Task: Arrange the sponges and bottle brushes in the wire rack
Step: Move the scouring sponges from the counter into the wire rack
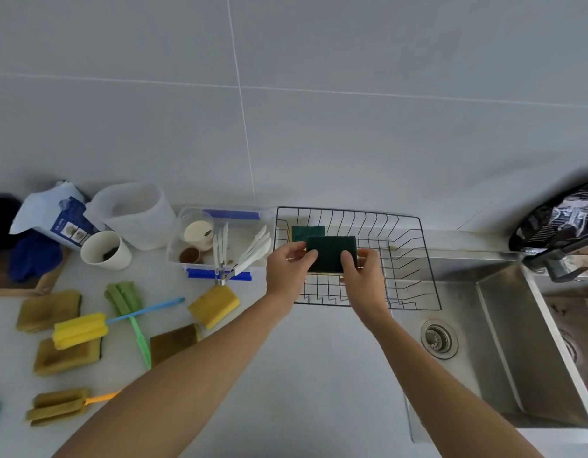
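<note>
The fingers (314,256) of the left hand (287,272) and those of the right hand (362,276) pinch the two short ends of a dark green sponge (332,254), holding it on edge over the wire rack (415,259). Both grips are closed on that sponge. It hangs above the rack's left half, just in front of a second green sponge (307,232) already standing against the rack's back wall.

The rack sits at the back edge of the bench (319,358), beside the sink (504,342). Toward the bench's left edge lie the rest: yellow sponges (213,305), and brushes (79,330) with blue, green and orange handles.

Likely risks: the held sponge may tip over once let go, since only wires support it, or knock the standing one flat if pushed back too far. A narrow edge could also wedge between the floor wires.
</note>
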